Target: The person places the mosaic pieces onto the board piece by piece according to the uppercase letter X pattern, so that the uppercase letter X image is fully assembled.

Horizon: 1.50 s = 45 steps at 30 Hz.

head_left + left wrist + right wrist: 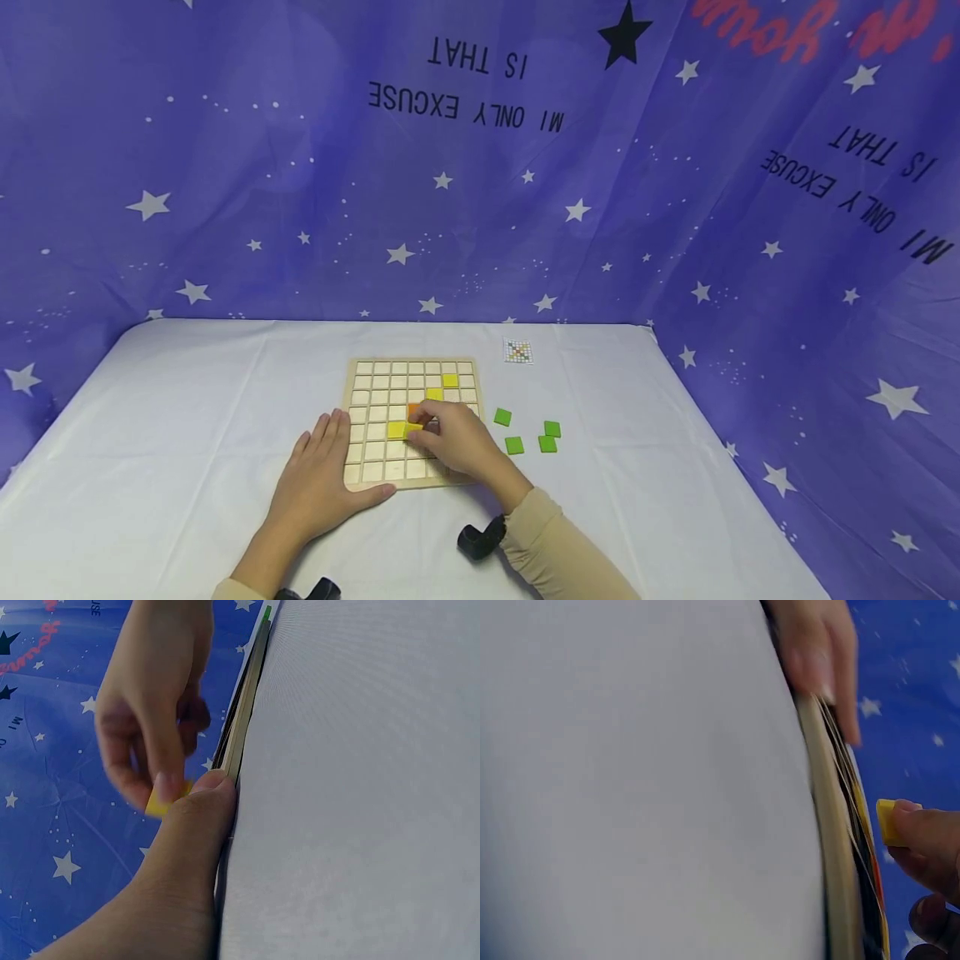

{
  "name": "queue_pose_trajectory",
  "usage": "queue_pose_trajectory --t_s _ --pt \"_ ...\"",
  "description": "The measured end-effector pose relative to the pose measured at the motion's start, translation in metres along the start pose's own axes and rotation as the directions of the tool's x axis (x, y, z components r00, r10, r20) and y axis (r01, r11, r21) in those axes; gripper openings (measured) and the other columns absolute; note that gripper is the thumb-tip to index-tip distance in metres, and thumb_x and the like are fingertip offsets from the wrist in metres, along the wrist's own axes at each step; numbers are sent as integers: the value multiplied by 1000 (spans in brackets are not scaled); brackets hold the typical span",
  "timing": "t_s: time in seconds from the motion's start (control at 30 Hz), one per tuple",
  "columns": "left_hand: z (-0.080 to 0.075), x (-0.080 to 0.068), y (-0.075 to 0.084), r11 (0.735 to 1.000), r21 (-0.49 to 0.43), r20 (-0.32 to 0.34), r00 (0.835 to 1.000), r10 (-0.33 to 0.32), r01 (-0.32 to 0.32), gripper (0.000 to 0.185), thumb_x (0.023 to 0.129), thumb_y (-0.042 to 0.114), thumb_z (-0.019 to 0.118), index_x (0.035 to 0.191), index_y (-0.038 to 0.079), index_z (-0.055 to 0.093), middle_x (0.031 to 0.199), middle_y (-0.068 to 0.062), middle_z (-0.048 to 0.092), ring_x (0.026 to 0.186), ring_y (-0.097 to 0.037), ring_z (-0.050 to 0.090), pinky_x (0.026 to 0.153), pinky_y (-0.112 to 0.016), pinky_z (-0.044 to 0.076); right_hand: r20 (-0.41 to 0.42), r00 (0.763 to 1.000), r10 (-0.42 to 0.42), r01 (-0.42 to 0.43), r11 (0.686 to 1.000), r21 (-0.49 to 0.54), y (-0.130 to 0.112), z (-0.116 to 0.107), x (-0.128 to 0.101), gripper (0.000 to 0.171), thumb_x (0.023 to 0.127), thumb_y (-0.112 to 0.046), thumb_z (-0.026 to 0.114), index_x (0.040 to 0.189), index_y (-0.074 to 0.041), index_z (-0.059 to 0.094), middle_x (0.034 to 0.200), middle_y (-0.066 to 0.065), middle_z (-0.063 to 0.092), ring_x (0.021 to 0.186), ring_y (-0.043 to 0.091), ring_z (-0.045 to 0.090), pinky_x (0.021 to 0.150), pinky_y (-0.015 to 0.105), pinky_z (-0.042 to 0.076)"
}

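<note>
A wooden grid board (375,472) lies on the white-covered table. My left hand (318,483) rests along its left edge with straight fingers, the thumb reaching to the front edge. Over the middle of the board, my right hand (457,437) pinches a yellow square tile (887,822) between thumb and fingers. In the head view that tile overlaps the cell just right of another yellow tile (395,429). An orange tile (413,410) shows partly behind my right fingers. Farther up the diagonal lie a yellow tile (434,393) and one more yellow tile (450,380).
Several loose green tiles (513,445) lie right of the board. A small printed pattern card (518,351) is at the back right. A purple curtain with stars (480,208) hangs behind and beside the table.
</note>
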State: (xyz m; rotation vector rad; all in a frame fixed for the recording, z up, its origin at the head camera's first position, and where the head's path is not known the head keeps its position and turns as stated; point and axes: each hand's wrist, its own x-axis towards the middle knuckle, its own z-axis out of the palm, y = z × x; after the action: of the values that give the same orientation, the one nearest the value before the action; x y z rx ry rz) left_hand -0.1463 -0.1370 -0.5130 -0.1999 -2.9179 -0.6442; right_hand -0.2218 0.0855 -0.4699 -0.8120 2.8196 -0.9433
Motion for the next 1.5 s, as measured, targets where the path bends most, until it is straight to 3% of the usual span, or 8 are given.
queue_pose_trajectory --t_s 0.33,0.53,0.73,1.0,1.5 --pt "-1 0 1 1000 -5 -6 1000 12 -12 134 68 89 58 153 -9 24 161 -25 26 150 -42 22 120 -59 18 62 995 -78 84 991 -106 -31 29 12 15 92 -38 70 103 -27 70 90 -18 70 79 -8 59 72 13 49" --pt "-1 0 1 1000 6 -7 1000 16 -16 135 67 90 58 152 -10 26 160 -26 26 150 -43 23 120 -59 19 58 993 -104 113 977 -179 -35 33 13 19 92 -38 70 106 -26 70 99 -16 70 84 -6 60 74 13 49" --pt "-1 0 -1 1000 15 -8 1000 15 -15 135 67 90 57 152 -10 26 160 -26 26 149 -43 23 120 -60 19 55 986 -159 168 948 -269 -35 33 14 22 89 -40 73 106 -25 71 98 -16 63 79 -5 53 70 12 46" --pt "0 0 -2 1000 17 -11 1000 14 -13 135 67 90 56 152 -10 25 160 -26 27 149 -44 23 120 -60 20 84 975 -208 223 934 -278 -36 32 13 23 90 -39 72 106 -23 73 99 -14 63 79 -6 52 68 8 44" --pt "0 -1 -1 1000 11 -13 1000 17 -17 134 68 89 58 152 -10 26 160 -26 27 149 -44 24 120 -60 20 105 968 -226 248 915 -318 -35 32 10 21 90 -40 72 103 -24 76 99 -15 61 77 -6 50 63 6 40"
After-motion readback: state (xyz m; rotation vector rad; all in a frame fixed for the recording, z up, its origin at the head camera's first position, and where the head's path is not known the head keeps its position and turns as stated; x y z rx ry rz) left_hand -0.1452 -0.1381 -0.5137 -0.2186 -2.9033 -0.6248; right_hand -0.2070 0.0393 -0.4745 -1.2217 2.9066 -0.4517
